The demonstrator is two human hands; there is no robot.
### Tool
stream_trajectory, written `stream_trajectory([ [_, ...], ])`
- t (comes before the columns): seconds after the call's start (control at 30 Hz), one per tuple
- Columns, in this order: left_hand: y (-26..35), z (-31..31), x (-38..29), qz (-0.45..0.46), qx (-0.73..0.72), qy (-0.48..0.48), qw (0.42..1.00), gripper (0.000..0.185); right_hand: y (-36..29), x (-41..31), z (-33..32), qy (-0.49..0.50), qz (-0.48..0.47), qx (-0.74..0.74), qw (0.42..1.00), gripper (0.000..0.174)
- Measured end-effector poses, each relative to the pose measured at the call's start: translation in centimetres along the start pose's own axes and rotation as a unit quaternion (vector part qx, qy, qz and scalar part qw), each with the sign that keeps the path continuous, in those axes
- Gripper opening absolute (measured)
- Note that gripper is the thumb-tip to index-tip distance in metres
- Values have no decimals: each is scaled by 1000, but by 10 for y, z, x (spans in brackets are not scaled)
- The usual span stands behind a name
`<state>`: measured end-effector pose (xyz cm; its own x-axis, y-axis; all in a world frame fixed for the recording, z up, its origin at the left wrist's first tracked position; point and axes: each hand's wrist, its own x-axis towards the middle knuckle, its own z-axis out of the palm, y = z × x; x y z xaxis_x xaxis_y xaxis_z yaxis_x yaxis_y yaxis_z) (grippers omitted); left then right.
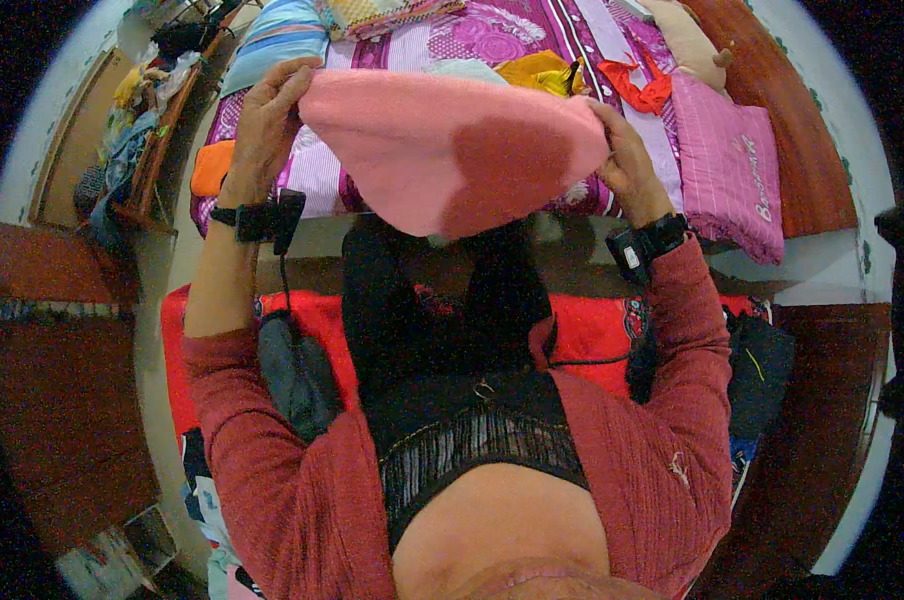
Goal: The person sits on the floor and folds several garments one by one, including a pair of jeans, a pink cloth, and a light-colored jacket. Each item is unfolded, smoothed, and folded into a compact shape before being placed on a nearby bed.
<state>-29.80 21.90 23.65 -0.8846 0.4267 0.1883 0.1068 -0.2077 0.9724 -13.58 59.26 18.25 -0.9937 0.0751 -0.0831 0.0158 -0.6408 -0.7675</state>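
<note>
A pink cloth (384,142), perhaps a towel, is stretched between my two hands above the near edge of a bed. On it is a dark red patch toward the right; whether this is print or a stain I cannot tell. My left hand (275,109) pinches the cloth's upper left corner, thumb on top. At the upper right corner, my right hand (626,154) grips it with the fingers partly hidden behind. The cloth's lower edge sags in a curve over my knees. Just beyond it lie a yellow cloth (545,71) and a pale cloth (463,71).
The bed's purple patterned sheet (489,34) bears a red cloth (639,86), a folded orange cloth (211,166), a blue striped pillow (283,37) and a pink quilted cushion (726,150). A wooden stand (155,157) with bags is at left. Red fabric (590,337) lies beneath me.
</note>
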Motion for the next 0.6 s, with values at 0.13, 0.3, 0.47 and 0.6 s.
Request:
stream_trajectory([
  [0.13, -2, -14, 3, -28, 17, -52, 998, 21, 23, 3, -10, 2, 67, -81, 994, 25],
  [0.3, -27, -51, 6, -161, 9, -86, 983, 30, 48, 29, -18, 16, 17, -165, 986, 23],
  [0.47, -39, -77, 34, -134, 82, -98, 983, 44, 55, 77, -6, 63, -57, -132, 988, 34],
  [0.6, 4, -81, 66, 47, 187, -79, 978, 39, 21, 115, 22, 10, -202, -225, 953, 41],
])
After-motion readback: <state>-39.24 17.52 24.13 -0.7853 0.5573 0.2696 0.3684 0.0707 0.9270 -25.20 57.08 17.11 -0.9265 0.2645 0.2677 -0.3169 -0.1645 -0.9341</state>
